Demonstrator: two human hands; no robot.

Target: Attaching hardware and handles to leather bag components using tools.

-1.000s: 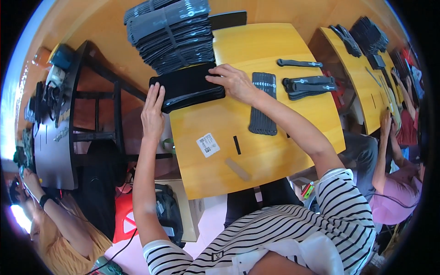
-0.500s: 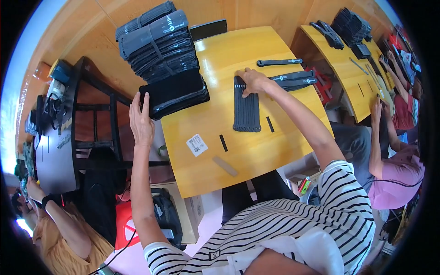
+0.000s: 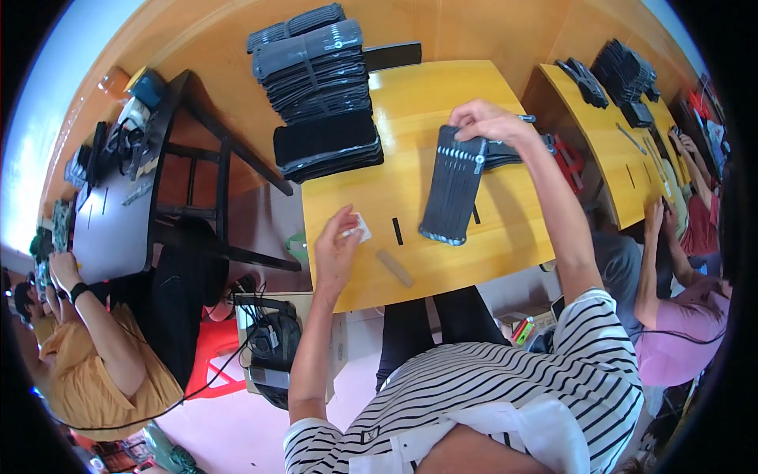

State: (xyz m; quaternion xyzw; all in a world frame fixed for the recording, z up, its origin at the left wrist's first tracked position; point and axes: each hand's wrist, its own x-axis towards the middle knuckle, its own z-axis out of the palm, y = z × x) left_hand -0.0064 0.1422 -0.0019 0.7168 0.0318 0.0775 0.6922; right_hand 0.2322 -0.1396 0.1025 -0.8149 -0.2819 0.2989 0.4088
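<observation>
My right hand pinches the top end of a flat bundle of dark grey strips laid side by side, with pale marks along its top edge. The bundle tilts over the yellow table. My left hand is at the table's left side, its fingers loosely bent and apart. Just beside those fingers is a white square label, partly covered by them; whether they touch it is unclear. Behind the right hand, more dark strips are partly hidden.
A tall strapped stack of dark strips stands at the back left, with a black stack before it. A tan strip lies near the front edge. Dark slots mark the tabletop. Co-workers sit at tables on both sides.
My left hand has left the black stack and come nearer, beside the white label. The grey bundle, flat before, is now raised and tilted in my right hand. The view has shifted.
</observation>
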